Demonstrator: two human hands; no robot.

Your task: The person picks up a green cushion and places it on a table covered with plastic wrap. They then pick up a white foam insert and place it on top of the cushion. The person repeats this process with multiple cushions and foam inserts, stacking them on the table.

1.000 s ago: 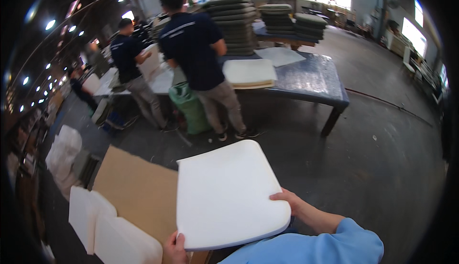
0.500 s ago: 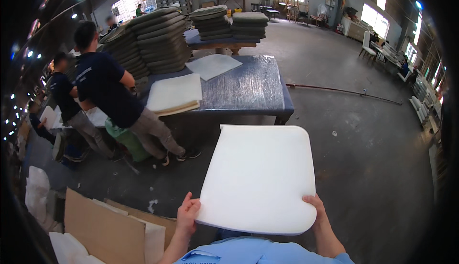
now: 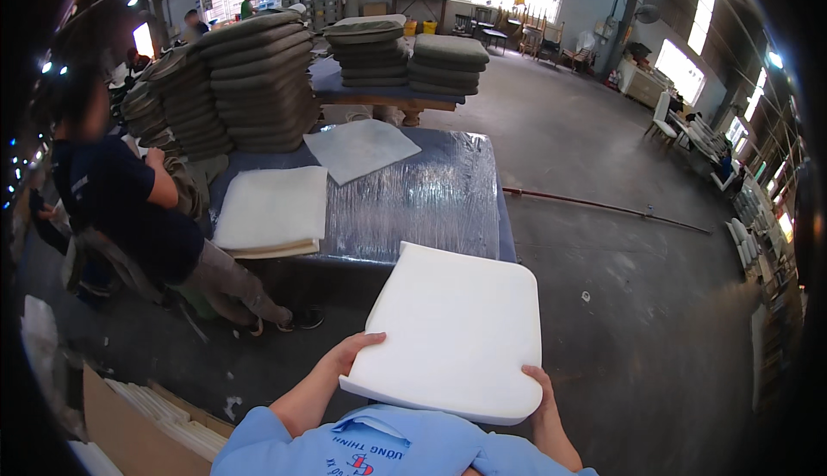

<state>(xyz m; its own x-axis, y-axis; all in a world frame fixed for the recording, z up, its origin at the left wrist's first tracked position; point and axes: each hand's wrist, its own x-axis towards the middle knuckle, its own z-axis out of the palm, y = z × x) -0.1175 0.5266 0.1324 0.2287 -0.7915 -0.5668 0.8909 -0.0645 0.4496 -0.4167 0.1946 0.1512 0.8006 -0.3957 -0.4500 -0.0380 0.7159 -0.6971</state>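
Observation:
A white padded slab shaped like a seat cushion [image 3: 452, 329], with rounded corners on its right side, is held out in front of my body. My left hand [image 3: 351, 352] grips its left edge, thumb on top and the other fingers out of sight beneath. On the opposite edge, my right hand [image 3: 541, 390] grips near the lower right notch, thumb over the rim. Just beyond the slab is a table wrapped in shiny plastic film [image 3: 413, 205]. A small stack of cream foam sheets [image 3: 271, 209] lies on its left part, with a thin whitish sheet [image 3: 362, 149] behind.
Tall piles of grey-green cushions [image 3: 258, 88] stand behind the table, and shorter cushion piles [image 3: 370, 54] farther back. A co-worker in a dark shirt [image 3: 121, 183] stands at left. An open cardboard box [image 3: 129, 416] is at lower left. A long pipe [image 3: 603, 205] lies across the floor at right.
The table and its sheets appear nearer and farther left. The slab, still in both hands, has tilted slightly and sits closer to the table edge. The co-worker has shifted left in view.

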